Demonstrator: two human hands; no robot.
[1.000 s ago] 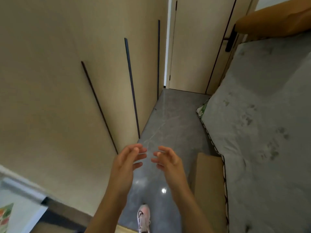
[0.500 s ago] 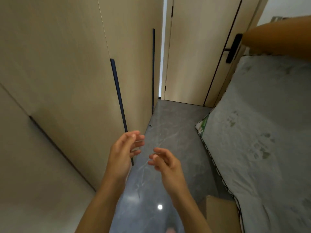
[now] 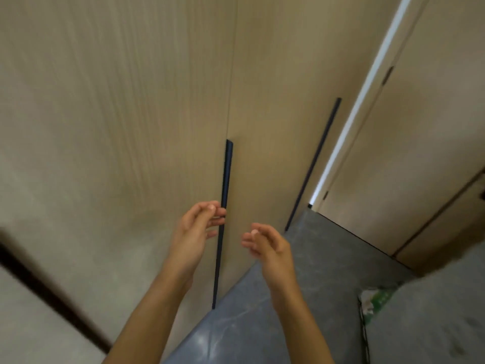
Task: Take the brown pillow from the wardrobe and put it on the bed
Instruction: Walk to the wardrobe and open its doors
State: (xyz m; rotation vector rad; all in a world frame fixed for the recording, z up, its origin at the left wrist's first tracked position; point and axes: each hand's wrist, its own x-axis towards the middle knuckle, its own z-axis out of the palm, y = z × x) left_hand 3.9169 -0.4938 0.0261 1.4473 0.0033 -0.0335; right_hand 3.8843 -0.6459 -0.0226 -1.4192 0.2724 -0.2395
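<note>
Reaching toward the closed wardrobe (image 3: 157, 127) mid-frame, left hand (image 3: 195, 232) loosely curled empty at the dark handle strip (image 3: 225, 179), right hand (image 3: 265, 244) open and empty; hook fingertips behind strip, pull straight out; brown pillow not visible, bed (image 3: 433, 324) lower right.

Empty hands (image 3: 225, 239) reach toward closed wardrobe (image 3: 147, 127).

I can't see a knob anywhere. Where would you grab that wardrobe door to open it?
Grip the long dark handle strip along the door's edge, near where the left hand is. Hook fingertips behind it from the front and pull outward; it is thin, vertical and runs beside the seam.
</note>
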